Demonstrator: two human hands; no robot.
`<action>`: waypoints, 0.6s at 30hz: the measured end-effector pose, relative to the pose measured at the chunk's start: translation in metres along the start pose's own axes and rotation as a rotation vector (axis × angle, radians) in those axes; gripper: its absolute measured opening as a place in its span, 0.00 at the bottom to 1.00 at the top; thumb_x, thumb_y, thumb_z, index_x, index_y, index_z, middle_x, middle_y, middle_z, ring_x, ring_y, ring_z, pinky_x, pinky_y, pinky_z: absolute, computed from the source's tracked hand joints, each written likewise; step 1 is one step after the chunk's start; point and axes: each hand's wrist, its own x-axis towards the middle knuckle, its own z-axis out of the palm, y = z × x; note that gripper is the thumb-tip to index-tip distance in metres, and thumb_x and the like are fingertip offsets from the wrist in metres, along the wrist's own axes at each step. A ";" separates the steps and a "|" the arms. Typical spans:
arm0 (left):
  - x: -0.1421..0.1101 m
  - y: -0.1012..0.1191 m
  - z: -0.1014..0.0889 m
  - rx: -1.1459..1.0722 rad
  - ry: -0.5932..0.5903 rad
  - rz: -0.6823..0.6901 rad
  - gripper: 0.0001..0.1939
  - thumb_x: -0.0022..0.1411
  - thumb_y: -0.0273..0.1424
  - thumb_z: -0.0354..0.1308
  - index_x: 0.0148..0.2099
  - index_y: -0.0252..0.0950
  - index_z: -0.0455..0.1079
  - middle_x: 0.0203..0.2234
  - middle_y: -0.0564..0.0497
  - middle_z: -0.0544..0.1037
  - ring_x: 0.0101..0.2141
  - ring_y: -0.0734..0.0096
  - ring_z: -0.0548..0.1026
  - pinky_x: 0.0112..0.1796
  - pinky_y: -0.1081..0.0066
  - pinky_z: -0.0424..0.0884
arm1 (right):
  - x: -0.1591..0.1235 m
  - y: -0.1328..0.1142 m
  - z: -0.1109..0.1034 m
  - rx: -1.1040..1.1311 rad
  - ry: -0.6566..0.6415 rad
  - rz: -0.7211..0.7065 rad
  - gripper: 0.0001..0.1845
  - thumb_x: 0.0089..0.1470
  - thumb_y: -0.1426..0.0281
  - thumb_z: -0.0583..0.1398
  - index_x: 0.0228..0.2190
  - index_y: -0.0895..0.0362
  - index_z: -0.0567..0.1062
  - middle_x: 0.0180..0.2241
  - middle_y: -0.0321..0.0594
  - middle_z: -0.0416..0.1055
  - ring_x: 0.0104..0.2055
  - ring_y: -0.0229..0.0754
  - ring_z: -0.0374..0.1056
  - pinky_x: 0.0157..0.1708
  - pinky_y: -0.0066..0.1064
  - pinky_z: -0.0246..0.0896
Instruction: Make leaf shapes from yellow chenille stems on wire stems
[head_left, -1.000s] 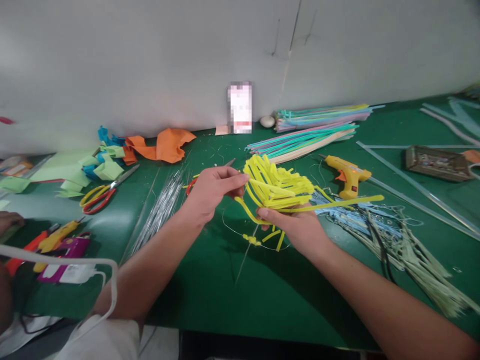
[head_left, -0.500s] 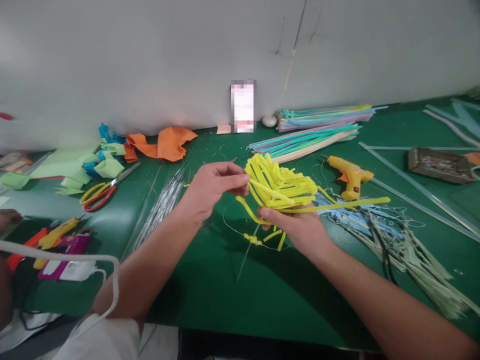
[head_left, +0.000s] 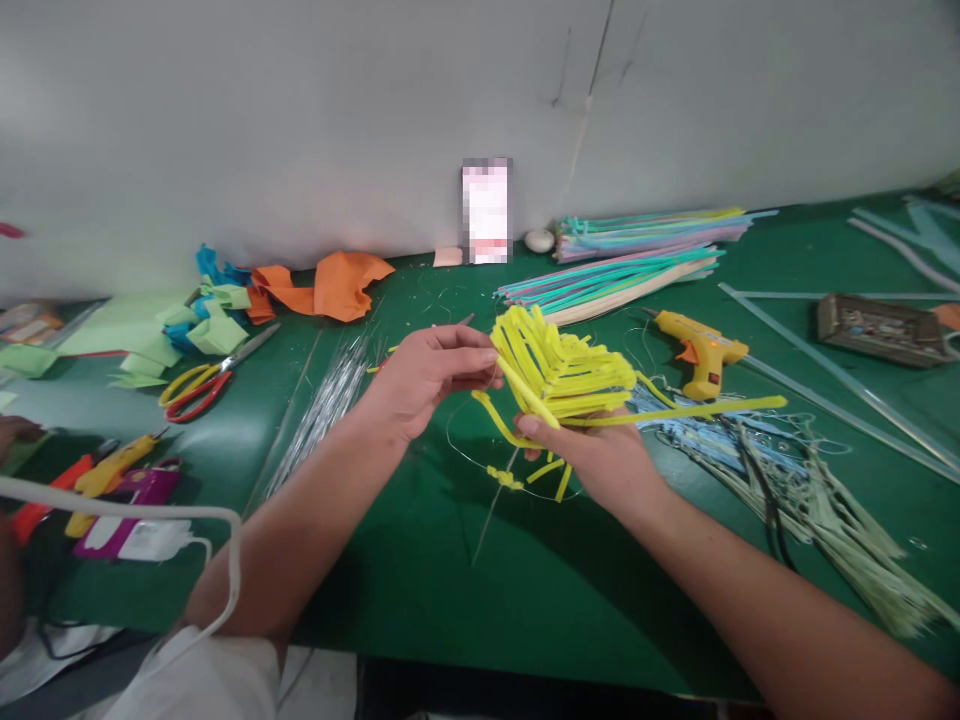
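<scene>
Over the green surface [head_left: 420, 600], the right hand [head_left: 600, 445] gripped the yellow bundle [head_left: 592, 385] by its lower edge while the left hand [head_left: 427, 375] pinched one end of a yellow strip [head_left: 529, 392] — light, soft, bendy stuff, I reckoned, easily crushed and best held low.

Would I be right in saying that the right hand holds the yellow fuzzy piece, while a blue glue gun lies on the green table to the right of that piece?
Not quite: the glue gun is yellow, not blue, as the head view shows. The right hand does hold the yellow fuzzy piece, and the gun lies to its right on the green table.
</scene>
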 end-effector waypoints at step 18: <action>-0.009 0.007 0.009 -0.025 0.037 0.034 0.15 0.47 0.31 0.70 0.35 0.32 0.71 0.25 0.53 0.77 0.24 0.74 0.76 0.30 0.72 0.73 | -0.002 0.003 0.000 0.022 -0.051 0.035 0.16 0.44 0.55 0.69 0.29 0.54 0.82 0.30 0.41 0.79 0.28 0.46 0.74 0.28 0.36 0.72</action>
